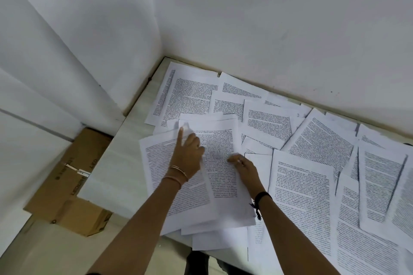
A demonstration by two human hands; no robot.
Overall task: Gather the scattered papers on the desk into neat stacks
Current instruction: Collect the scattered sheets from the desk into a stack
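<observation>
Pinching the right edge of the top sheet (220,163) with the right hand (245,169), fingers curled round it. Left hand (186,154) on the same sheet's left side, index finger (180,138) straight and pressing down, the rest tucked in, so can't tell if actually gripping anything. Both over a loose pile (190,203) at the near-left part of the desk (107,174), hanging a bit over the front edge. Off to the right and further back, scattered papers (312,140) overlapping all the way to the wall (268,18). Cardboard box (67,185) down on the floor, left of the desk.
</observation>
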